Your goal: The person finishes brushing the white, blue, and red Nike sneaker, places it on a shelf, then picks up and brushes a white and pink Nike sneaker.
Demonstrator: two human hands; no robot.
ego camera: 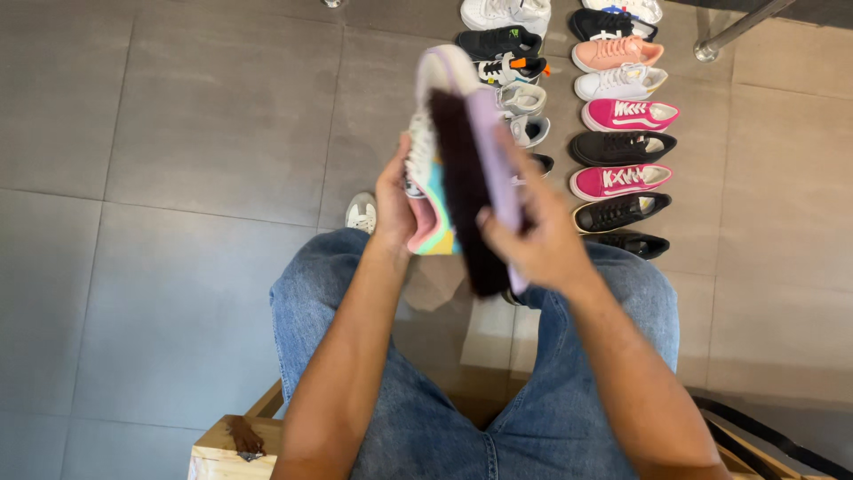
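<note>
Sneaker [431, 142], pastel, held up over lap; left hand [394, 200] fingers clamped on its side. Right hand [533, 236] fingers closed around brush [471, 178], bristles against shoe. Rows of shoes [622, 116] on floor [178, 178].

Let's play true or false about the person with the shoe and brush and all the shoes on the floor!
1. The left hand holds a pastel sneaker with a white sole. True.
2. The right hand holds a sponge. False: a lilac brush with dark bristles.
3. Two rows of shoes stand on the grey tiled floor. True.
4. The person wears black trousers. False: blue jeans.
</note>
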